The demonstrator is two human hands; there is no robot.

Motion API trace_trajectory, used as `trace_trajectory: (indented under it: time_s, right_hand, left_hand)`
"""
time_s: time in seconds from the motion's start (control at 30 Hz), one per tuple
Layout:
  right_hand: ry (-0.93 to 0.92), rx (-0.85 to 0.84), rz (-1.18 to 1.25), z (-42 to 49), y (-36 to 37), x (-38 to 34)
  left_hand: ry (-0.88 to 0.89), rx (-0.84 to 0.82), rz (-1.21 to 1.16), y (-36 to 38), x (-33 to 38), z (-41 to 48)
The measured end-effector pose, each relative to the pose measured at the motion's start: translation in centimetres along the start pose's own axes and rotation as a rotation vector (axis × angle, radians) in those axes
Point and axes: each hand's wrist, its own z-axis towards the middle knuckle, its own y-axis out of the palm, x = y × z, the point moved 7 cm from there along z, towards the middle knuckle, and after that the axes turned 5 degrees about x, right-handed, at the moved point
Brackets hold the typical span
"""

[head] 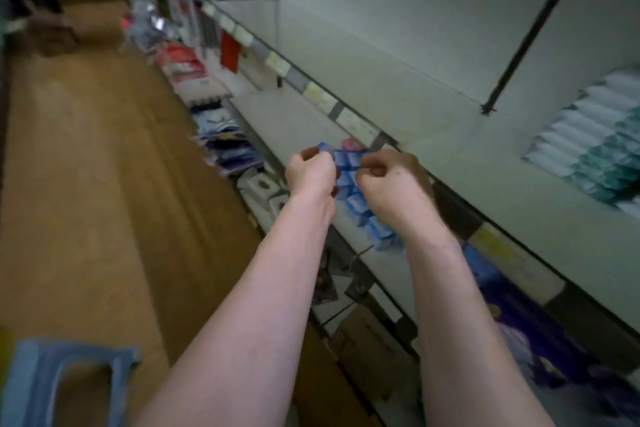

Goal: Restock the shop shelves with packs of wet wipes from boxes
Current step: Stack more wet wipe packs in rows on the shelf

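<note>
No legible text: shelf-edge price labels (356, 123) and the blue packs (360, 204) are motion-blurred, any print on them too smeared to read.

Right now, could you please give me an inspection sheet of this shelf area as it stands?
Surface: bare grey metal shelf, below an edge strip of price labels.
Job's things: row of blue wet wipe packs held over that shelf; contact unclear.
Clutter: white and teal packs stacked on the upper shelf; purple packs lower right.
Grips: left hand and right hand both pinch the row's far end with curled fingers.
Cables: nothing seen.
Surroundings: brown floor; blue plastic stool near left; blurred brown cardboard box far down the aisle.
</note>
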Motion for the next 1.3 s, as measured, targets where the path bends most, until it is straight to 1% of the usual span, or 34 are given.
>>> trace_trajectory:
  time_s: [0.07, 0.3, 0.57, 0.67, 0.83, 0.97, 1.07, 1.17, 1.3]
  right_hand:
    - [-0.072, -0.078, 0.032, -1.5, 2.7, -2.3]
    - [-0.299, -0.294, -0.013, -7.5, 11.9, -11.6]
    - [-0.488, -0.645, 0.0, -19.7, 25.5, -22.5]
    - [-0.539, -0.769, -0.016, -25.0, 30.4, -26.4]
    - [-0.599, -0.9, -0.038, -33.2, 38.0, -31.5]
    - [-0.639, -1.003, -0.1, -38.1, 42.8, -33.3]
    - [-0.647, -1.069, -0.137, -40.8, 46.0, -34.0]
    - [-0.629, -1.132, -0.152, -42.9, 49.1, -34.2]
    - [-0.624, -1.232, -0.191, -45.3, 53.2, -33.7]
  left_hand:
    - [0.024, 0.075, -0.026, -4.1, 0.7, 0.4]
    - [0.075, 0.348, -0.146, -19.3, 4.0, 1.2]
    - [0.087, 0.662, -0.276, -40.8, 5.6, 1.0]
    - [0.086, 0.733, -0.317, -48.7, 6.2, 0.4]
    - [0.021, 0.812, -0.338, -60.0, 5.9, -0.3]
    - [-0.031, 0.86, -0.352, -66.5, 4.4, -0.7]
    - [-0.071, 0.895, -0.421, -70.2, 2.5, -0.7]
    - [-0.153, 0.966, -0.511, -73.3, 0.3, -1.1]
    - [-0.246, 1.038, -0.571, -76.5, -2.7, -1.3]
